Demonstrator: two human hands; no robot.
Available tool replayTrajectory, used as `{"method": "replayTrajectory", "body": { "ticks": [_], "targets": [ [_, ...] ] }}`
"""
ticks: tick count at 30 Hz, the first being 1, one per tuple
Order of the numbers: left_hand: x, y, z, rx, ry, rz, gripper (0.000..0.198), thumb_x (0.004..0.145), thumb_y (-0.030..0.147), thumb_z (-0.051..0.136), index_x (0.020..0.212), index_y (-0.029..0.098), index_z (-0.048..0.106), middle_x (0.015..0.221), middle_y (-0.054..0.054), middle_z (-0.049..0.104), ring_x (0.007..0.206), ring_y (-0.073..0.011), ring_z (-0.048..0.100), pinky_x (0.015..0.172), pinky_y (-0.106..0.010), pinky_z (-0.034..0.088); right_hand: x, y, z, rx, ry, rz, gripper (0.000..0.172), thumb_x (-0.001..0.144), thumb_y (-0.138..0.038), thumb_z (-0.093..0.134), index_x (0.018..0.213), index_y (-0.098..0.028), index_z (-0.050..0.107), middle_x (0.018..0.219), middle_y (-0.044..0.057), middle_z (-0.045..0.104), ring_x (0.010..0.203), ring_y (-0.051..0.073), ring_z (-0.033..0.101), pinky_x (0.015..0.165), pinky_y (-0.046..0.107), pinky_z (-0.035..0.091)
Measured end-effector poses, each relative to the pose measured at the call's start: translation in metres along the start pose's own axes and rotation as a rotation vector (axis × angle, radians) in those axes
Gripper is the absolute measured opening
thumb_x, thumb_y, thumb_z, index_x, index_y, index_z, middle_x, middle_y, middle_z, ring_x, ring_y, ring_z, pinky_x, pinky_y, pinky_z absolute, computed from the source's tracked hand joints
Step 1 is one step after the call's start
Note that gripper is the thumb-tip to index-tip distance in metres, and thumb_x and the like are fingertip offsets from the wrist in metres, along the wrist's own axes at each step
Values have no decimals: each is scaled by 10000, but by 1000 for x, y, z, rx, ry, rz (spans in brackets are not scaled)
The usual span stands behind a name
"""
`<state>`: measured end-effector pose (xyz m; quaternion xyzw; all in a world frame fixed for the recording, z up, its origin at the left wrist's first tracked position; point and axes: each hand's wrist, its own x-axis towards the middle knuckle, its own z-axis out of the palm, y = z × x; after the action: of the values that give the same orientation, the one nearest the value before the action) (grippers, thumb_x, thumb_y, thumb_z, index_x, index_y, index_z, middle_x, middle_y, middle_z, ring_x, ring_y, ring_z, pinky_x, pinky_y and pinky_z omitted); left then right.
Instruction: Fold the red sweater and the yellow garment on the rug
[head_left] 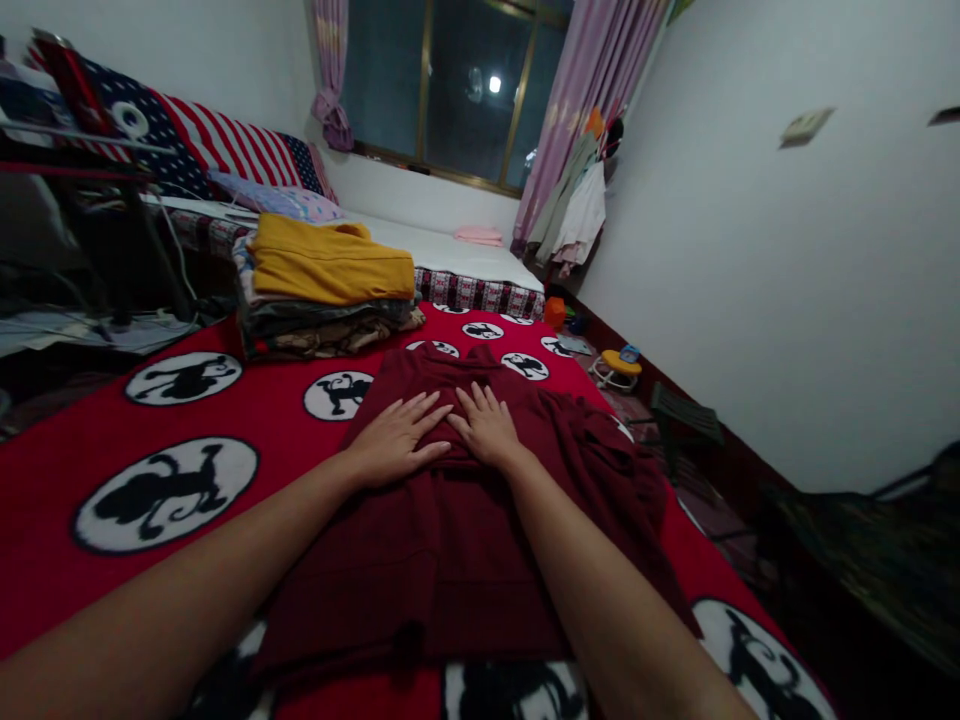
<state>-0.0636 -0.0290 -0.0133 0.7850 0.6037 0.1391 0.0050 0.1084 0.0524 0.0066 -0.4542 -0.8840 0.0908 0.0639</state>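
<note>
A dark red sweatshirt [487, 570] lies spread on the red blanket in front of me, its hem towards me and its upper part away. One side, to the right, is bunched in loose folds. My left hand [397, 440] rests flat on the upper middle of the sweatshirt, fingers stretched out. Beside it my right hand [484, 425] presses on the same cloth, also with fingers extended. The fingertips of both hands nearly meet. Neither hand grips anything.
The red blanket [285, 480] has round black-and-white figures. Folded clothes, a yellow garment [330, 260] on top, are stacked at the back left. Beyond stands a bed [450, 255] under the window. A yellow stool [621, 365] and folding stool [686, 415] stand at right.
</note>
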Motion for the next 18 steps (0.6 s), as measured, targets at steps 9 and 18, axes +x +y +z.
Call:
{"method": "replayTrajectory", "body": {
  "ticks": [9, 18],
  "targets": [
    [1, -1, 5, -78, 60, 4, 655, 919, 661, 328, 1465, 305, 391, 1582, -64, 242, 1457, -270, 224, 1161, -486, 187, -85, 67, -75, -145, 285, 95, 248, 885, -381, 553, 1029, -255, 710, 1078, 48, 706, 989, 214, 647, 836, 304, 465],
    [2, 0, 6, -86, 75, 1, 643, 917, 654, 332, 1446, 300, 427, 1574, -72, 269, 1450, -277, 241, 1153, -483, 190, -103, 163, -79, -140, 289, 503, 167, 808, -298, 604, 880, -176, 692, 869, 110, 697, 881, 274, 654, 733, 344, 451]
  ]
}}
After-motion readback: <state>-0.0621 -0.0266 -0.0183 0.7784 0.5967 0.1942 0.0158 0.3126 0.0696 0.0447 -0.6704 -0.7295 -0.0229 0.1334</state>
